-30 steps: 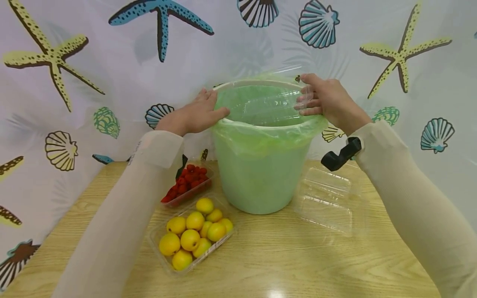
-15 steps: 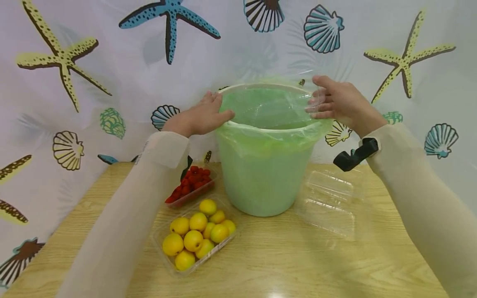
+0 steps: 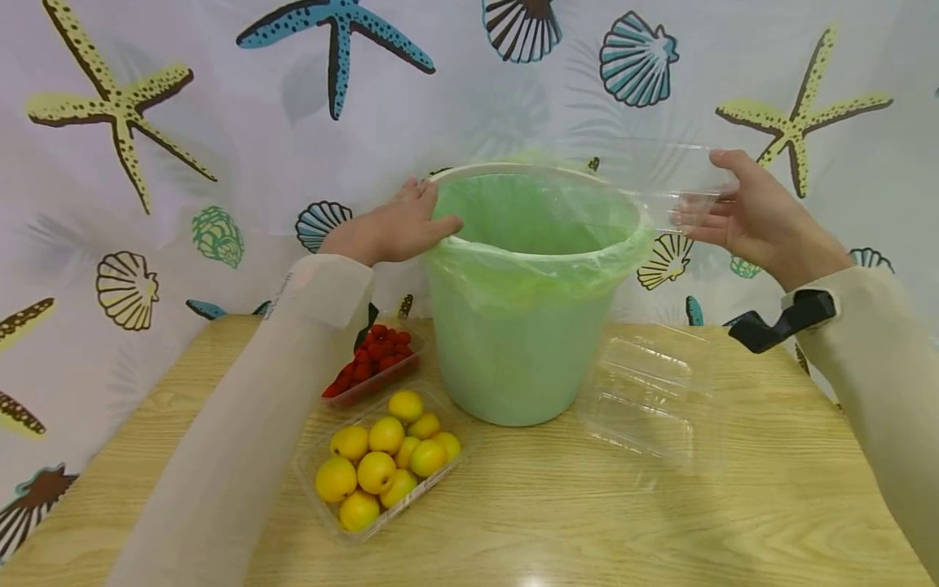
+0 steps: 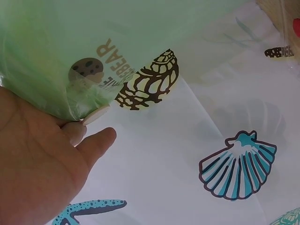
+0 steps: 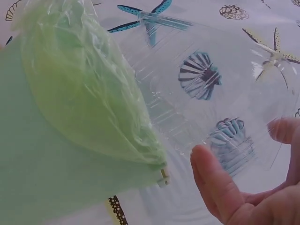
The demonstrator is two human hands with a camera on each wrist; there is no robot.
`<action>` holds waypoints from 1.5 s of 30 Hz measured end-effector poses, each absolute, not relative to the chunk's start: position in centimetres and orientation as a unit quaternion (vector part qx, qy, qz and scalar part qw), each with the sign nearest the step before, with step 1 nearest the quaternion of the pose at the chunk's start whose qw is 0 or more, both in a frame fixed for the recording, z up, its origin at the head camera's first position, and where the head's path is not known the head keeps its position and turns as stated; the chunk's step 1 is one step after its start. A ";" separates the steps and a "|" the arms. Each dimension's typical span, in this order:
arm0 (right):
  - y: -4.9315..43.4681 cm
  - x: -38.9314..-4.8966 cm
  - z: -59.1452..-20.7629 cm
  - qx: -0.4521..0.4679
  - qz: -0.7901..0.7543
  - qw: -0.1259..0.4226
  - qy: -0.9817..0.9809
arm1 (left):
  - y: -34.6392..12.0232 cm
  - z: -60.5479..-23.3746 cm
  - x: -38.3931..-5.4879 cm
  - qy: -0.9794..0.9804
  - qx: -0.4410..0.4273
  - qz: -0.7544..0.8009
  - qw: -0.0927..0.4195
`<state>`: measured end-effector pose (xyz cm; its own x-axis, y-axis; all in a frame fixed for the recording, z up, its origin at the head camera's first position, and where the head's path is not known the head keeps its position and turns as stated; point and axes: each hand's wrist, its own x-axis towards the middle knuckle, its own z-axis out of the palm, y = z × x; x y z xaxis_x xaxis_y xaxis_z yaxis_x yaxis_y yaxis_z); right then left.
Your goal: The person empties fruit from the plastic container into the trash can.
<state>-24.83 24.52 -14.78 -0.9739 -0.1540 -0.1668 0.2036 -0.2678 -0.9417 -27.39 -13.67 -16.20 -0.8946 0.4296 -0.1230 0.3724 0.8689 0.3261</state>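
Note:
My right hand [image 3: 756,212] holds a clear plastic container [image 3: 623,175] by its right end, thumb at the top edge and fingers below. The container stretches left across the back right part of the rim of a green bucket [image 3: 513,350]. In the right wrist view the clear container [image 5: 197,89] stands beside the bucket's folded liner. My left hand [image 3: 392,224] rests on the bucket's left rim, fingers extended and thumb toward the front. A pale green plastic bag [image 3: 543,273] lines the bucket and folds over its rim. In the left wrist view, fingertips of the left hand [image 4: 42,159] are partly hidden.
Left of the bucket on the wooden table [image 3: 543,505] sit a clear tray of yellow fruits [image 3: 377,469] and a clear tray of red berries [image 3: 374,355]. Several clear plastic containers [image 3: 645,399] lie to its right. A patterned curtain [image 3: 469,81] hangs behind.
My right hand has moved right with the clear container, drawing most of it from over the bucket's opening. My left hand has stayed at the rim.

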 end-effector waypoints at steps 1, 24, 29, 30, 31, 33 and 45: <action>24.9 -24.7 -14.8 0.019 -0.795 0.111 0.596 | -13.7 -16.2 -27.4 0.962 0.209 0.149 0.096; 30.5 -19.7 -17.8 -0.009 -0.802 0.064 0.594 | -13.6 -16.1 -27.5 0.962 0.209 0.142 0.104; 31.6 -18.7 -19.0 -0.015 -0.808 0.063 0.586 | -13.6 -16.1 -27.4 0.962 0.209 0.141 0.103; 31.7 -18.5 -19.2 -0.019 -0.809 0.063 0.584 | -13.6 -16.1 -27.4 0.962 0.209 0.140 0.103; 32.0 -18.2 -19.5 -0.026 -0.812 0.064 0.580 | -13.6 -16.1 -27.4 0.962 0.209 0.139 0.103; 32.3 -17.7 -20.1 -0.042 -0.818 0.066 0.570 | -13.6 -16.1 -27.4 0.963 0.208 0.137 0.102; 33.8 -15.3 -22.7 -0.103 -0.821 0.083 0.556 | -13.6 -16.2 -27.3 0.963 0.210 0.136 0.095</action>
